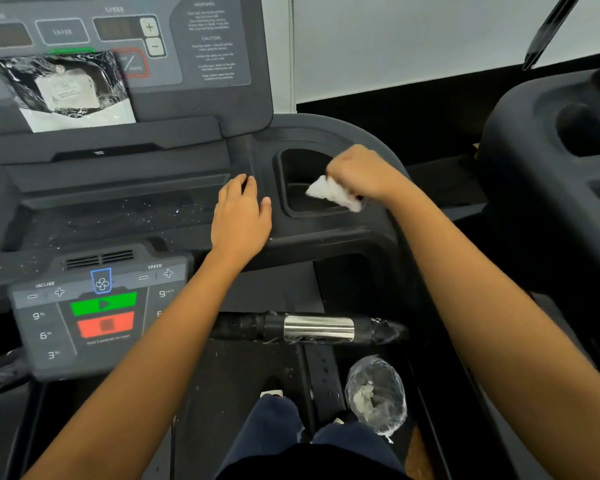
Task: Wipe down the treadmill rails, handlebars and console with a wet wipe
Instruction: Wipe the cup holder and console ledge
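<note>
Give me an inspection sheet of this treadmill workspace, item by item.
Surface: dark console, pale specks on its tray.
Job's things: crumpled white wet wipe at the cup holder; handlebar with chrome sensor.
Clutter: plastic-wrapped packet on the display; clear bag by the feet.
Grips: right hand closed on the wipe; left hand flat, open, on the console.
Cables: nothing seen.
Surroundings: second machine to the right, white wall behind.

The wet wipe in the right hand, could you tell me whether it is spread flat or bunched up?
Bunched up. The wet wipe sticks out of the right hand as a crumpled wad over the cup holder.
</note>
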`<state>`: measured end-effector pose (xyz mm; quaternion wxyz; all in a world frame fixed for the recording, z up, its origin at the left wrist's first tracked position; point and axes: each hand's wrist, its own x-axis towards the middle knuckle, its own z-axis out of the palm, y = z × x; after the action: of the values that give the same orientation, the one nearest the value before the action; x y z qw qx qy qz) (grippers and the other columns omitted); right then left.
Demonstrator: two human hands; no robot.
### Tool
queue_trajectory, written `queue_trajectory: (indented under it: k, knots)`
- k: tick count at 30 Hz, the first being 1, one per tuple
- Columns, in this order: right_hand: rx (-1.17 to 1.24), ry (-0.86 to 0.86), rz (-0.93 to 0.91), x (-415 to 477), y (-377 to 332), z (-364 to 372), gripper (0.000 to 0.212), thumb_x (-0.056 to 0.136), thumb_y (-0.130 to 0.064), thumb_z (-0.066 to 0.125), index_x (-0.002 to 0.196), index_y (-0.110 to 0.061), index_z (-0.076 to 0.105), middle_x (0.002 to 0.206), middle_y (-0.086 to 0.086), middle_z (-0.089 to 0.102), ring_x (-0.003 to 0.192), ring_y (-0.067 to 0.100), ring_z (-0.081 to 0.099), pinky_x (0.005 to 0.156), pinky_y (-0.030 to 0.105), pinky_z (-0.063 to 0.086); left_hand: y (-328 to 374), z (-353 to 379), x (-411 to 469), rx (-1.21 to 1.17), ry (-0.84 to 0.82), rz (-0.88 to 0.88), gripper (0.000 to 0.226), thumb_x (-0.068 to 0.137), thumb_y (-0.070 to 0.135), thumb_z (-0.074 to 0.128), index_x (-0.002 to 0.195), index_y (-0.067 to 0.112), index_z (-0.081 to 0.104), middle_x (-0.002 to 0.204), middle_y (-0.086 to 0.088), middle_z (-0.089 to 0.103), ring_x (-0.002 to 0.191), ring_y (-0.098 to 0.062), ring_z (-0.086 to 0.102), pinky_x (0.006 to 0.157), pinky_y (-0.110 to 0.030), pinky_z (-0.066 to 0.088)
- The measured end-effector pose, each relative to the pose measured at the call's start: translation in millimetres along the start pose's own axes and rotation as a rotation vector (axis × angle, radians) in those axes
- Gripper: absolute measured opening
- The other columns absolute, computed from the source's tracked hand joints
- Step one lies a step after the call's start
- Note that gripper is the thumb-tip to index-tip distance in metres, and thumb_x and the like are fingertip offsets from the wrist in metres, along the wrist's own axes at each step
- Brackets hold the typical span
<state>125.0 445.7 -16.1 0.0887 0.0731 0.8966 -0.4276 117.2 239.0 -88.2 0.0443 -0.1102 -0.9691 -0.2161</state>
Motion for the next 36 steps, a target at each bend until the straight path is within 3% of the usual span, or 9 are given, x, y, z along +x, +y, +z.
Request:
queue_trajectory:
  k: [5, 11, 15, 18, 20, 22, 28, 32, 36]
  knots:
    - [-0.303, 0.647, 0.077, -52.5, 60.4, 28.9, 0.026, 0.087, -0.017, 0.049, 0.071, 0.0, 0.059, 0.072, 0.017, 0.062, 0.07, 0.035, 0.056, 0.063, 0.036, 0.042, 3.1, -0.9, -4.2, -0.138, 0.027, -0.013, 0.048, 0.101, 0.027, 0.041, 0.143, 0.003, 0.041, 0.15, -0.011, 0.036, 0.142, -0.027, 0.025, 0.115, -0.038, 0.025]
    - [-0.323, 0.518, -0.44, -65.1, 22.3, 135.9, 0.012, 0.082, -0.01, 0.06, 0.092, -0.004, 0.061, 0.095, 0.012, 0.06, 0.088, 0.03, 0.054, 0.062, 0.037, 0.05, 9.2, -3.0, -14.5, -0.314, 0.119, -0.057, 0.039, 0.1, 0.023, 0.045, 0.134, 0.008, 0.053, 0.14, -0.009, 0.05, 0.134, -0.024, 0.039, 0.107, -0.028, 0.028]
    - [-0.422, 0.568, -0.252, -53.0, 55.8, 94.4, 0.027, 0.092, -0.012, 0.049, 0.118, -0.008, 0.058, 0.104, 0.012, 0.058, 0.096, 0.03, 0.051, 0.072, 0.037, 0.045, 5.6, -5.2, -21.7, -0.267, 0.072, -0.014, 0.038, 0.098, 0.02, 0.048, 0.133, 0.005, 0.054, 0.138, -0.011, 0.051, 0.132, -0.025, 0.042, 0.108, -0.032, 0.031]
    - [-0.491, 0.693, -0.055, -49.9, 86.1, 60.0, 0.022, 0.085, 0.002, 0.057, 0.107, 0.002, 0.063, 0.102, 0.017, 0.055, 0.092, 0.032, 0.051, 0.062, 0.025, 0.039, 4.1, -6.1, -30.5, -0.259, 0.046, -0.006, 0.039, 0.099, 0.02, 0.047, 0.134, 0.005, 0.053, 0.139, -0.01, 0.049, 0.132, -0.025, 0.04, 0.109, -0.032, 0.03]
    - [-0.51, 0.659, 0.028, -48.5, 73.7, 68.4, 0.024, 0.088, -0.003, 0.055, 0.11, 0.006, 0.059, 0.118, 0.017, 0.048, 0.102, 0.031, 0.048, 0.074, 0.029, 0.043, 4.5, -6.8, -34.3, -0.271, 0.03, -0.003, 0.039, 0.099, 0.02, 0.046, 0.135, 0.005, 0.052, 0.14, -0.01, 0.048, 0.133, -0.024, 0.039, 0.11, -0.033, 0.029]
    - [-0.517, 0.625, -0.009, -53.2, 52.1, 89.3, 0.033, 0.089, -0.008, 0.055, 0.119, 0.005, 0.055, 0.125, 0.016, 0.045, 0.105, 0.03, 0.048, 0.086, 0.034, 0.045, 4.4, -8.7, -36.2, -0.299, 0.013, -0.006, 0.039, 0.099, 0.017, 0.045, 0.136, 0.005, 0.051, 0.141, -0.01, 0.047, 0.134, -0.024, 0.039, 0.111, -0.032, 0.029]
    - [-0.558, 0.44, -0.418, -52.5, 44.5, 121.2, 0.021, 0.08, 0.006, 0.06, 0.101, 0.003, 0.063, 0.105, 0.016, 0.055, 0.088, 0.032, 0.054, 0.067, 0.039, 0.052, -4.6, -22.2, -35.9, -0.298, -0.083, -0.005, 0.041, 0.099, 0.01, 0.042, 0.139, 0.005, 0.046, 0.146, -0.011, 0.043, 0.136, -0.025, 0.038, 0.112, -0.031, 0.026]
    - [-0.378, 0.692, -0.188, -60.8, 87.7, 89.5, 0.046, 0.087, 0.007, 0.048, 0.128, -0.011, 0.059, 0.122, 0.008, 0.057, 0.111, 0.027, 0.051, 0.089, 0.028, 0.045, -18.2, -30.4, -37.2, -0.259, -0.149, 0.023, 0.044, 0.098, 0.007, 0.039, 0.142, 0.003, 0.042, 0.149, -0.011, 0.039, 0.138, -0.024, 0.035, 0.112, -0.028, 0.023]
    - [-0.252, 0.777, -0.153, -57.5, 50.2, 136.0, 0.042, 0.084, 0.009, 0.052, 0.121, -0.008, 0.062, 0.124, 0.007, 0.06, 0.117, 0.023, 0.053, 0.103, 0.025, 0.039, -13.9, -41.5, -35.7, -0.364, -0.184, -0.025, 0.044, 0.101, 0.012, 0.037, 0.144, 0.007, 0.04, 0.151, -0.008, 0.037, 0.14, -0.022, 0.033, 0.111, -0.026, 0.023]
